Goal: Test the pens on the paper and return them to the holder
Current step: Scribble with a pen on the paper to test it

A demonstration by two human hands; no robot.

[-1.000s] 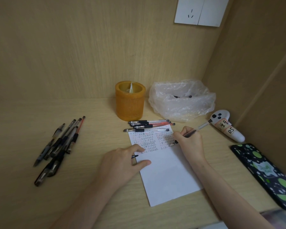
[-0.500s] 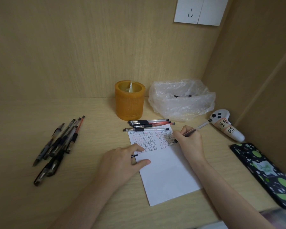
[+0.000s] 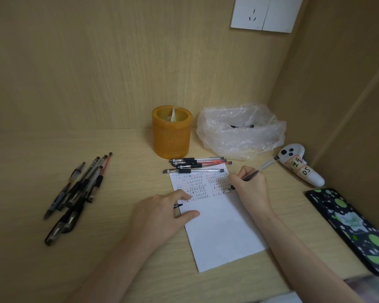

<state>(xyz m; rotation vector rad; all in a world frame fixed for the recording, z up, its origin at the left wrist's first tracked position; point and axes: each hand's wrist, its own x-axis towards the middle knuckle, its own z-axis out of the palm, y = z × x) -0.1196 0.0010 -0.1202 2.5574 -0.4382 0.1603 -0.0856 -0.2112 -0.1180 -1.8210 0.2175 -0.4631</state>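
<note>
- Head view: the right hand (image 3: 249,189) has its fingers curled round a clear-barrelled pen (image 3: 263,168), with the tip down on the white sheet of paper (image 3: 223,232) at the end of the lowest row of marks.
- The left hand (image 3: 160,213) lies on the sheet's near-left edge. Its thumb presses the paper, and its fingers pinch a small black piece (image 3: 178,206), probably the pen's cap.
- Rows of black and red test marks fill the top third of the sheet, so testing looks well under way.
- A short row of clear pens (image 3: 197,163) lies just beyond both hands at the paper's top edge, and I judge these already tested.
- A loose pile of dark pens (image 3: 79,191) lies well left of the left hand, likely untested.
- The amber cylindrical holder (image 3: 171,138), beyond the hands, shows no pens, so all the returning is left to do.
</note>
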